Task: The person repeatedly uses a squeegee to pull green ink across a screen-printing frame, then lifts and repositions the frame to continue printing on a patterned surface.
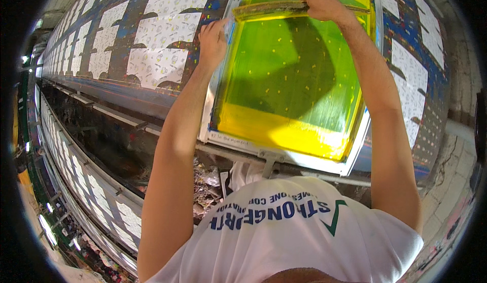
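With the squeegee (299, 8) at the far end of the screen (291, 80), gripped by the right hand (324, 4) (left hand (213, 39) fingers curled on the frame's edge), the yellow ink (279, 131) pooled at the near end looks undrawn.

We can't see the right hand's (324, 5) fingertips: they wrap over the squeegee (284, 9) and hide its handle under the grip. The left hand's (213, 39) fingers are tucked behind the screen frame (215, 93) edge, so we can't tell how they hold it. Beyond the grip, the frame's far end is cut off by the top edge. Small specks on the green mesh (284, 75) are too tiny to make out. Fabric pieces (167, 34) left of the grip blur toward the rim.
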`<state>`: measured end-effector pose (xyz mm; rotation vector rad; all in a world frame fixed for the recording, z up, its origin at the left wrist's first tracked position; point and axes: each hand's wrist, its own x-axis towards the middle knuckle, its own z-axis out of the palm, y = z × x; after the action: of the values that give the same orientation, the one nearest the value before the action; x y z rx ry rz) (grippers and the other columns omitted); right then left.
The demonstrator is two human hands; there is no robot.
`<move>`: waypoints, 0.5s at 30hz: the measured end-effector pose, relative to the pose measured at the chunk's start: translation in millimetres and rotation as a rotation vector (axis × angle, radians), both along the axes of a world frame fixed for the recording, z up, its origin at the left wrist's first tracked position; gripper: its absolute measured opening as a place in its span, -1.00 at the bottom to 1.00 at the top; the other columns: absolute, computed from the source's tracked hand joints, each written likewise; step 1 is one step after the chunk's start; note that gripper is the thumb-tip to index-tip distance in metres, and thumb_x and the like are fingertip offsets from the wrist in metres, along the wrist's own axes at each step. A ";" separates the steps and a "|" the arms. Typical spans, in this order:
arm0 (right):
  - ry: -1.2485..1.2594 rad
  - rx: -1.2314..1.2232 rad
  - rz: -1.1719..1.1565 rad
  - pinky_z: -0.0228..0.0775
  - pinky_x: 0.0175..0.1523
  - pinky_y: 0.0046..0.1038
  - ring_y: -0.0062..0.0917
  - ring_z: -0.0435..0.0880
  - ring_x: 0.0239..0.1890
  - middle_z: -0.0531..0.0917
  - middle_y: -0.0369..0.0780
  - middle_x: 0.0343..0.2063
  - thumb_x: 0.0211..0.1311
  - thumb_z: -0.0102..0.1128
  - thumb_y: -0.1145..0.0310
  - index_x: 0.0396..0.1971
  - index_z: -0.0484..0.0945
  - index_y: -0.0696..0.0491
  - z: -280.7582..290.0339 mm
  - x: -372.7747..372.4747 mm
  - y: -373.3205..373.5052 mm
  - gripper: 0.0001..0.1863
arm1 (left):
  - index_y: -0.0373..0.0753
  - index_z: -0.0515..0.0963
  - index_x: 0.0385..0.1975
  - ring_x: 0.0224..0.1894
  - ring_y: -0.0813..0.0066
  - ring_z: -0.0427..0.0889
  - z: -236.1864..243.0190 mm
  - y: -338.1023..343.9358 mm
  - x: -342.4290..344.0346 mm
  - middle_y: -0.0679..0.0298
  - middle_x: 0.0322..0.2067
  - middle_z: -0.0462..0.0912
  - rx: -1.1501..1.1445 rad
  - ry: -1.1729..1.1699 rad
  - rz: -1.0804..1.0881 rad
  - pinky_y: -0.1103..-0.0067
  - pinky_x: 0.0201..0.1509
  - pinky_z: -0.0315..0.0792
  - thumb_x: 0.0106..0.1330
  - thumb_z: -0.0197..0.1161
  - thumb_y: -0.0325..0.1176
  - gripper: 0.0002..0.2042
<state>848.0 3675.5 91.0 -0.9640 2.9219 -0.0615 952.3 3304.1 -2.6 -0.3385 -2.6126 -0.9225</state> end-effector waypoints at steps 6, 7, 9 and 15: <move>-0.165 0.022 -0.042 0.64 -0.07 0.00 -0.02 0.77 -0.15 0.79 -0.05 -0.23 0.00 0.22 0.53 -0.14 0.78 0.00 14.1 131.4 -51.6 -0.63 | 0.03 0.70 0.11 0.13 0.04 0.53 -9.7 -5.0 -9.5 0.25 0.07 0.72 -0.013 0.042 -0.021 0.11 0.23 0.38 0.35 0.13 -0.51 -0.60; -0.165 0.010 -0.031 0.64 -0.07 -0.02 -0.05 0.77 -0.15 0.79 -0.07 -0.23 0.00 0.23 0.53 -0.14 0.79 -0.02 13.9 154.2 -58.5 -0.62 | 0.06 0.70 0.11 0.14 0.05 0.53 -11.3 -6.0 -9.2 0.27 0.07 0.72 -0.053 0.017 -0.015 0.10 0.23 0.39 0.32 0.14 -0.51 -0.58; -0.176 -0.002 -0.035 0.66 -0.08 -0.06 -0.12 0.79 -0.16 0.79 -0.12 -0.23 0.01 0.26 0.54 -0.13 0.80 -0.05 12.6 200.7 -69.0 -0.61 | 0.07 0.70 0.11 0.14 0.06 0.53 -13.7 -6.9 -9.2 0.29 0.08 0.71 -0.070 0.034 -0.023 0.08 0.23 0.38 0.32 0.14 -0.51 -0.58; -0.191 -0.059 -0.270 0.66 -0.09 -0.19 -0.24 0.76 -0.12 0.75 -0.19 -0.27 -0.03 0.33 0.56 -0.14 0.79 -0.05 15.6 333.5 -93.0 -0.62 | 0.10 0.68 0.17 0.19 0.07 0.49 -15.8 -3.6 -6.0 0.29 0.13 0.68 -0.129 0.038 -0.012 0.02 0.27 0.33 0.34 0.15 -0.45 -0.57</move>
<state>1181.4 3582.4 106.6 -0.5292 2.8631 -0.2393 946.3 3300.6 -18.4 -0.4007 -2.6445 -0.7451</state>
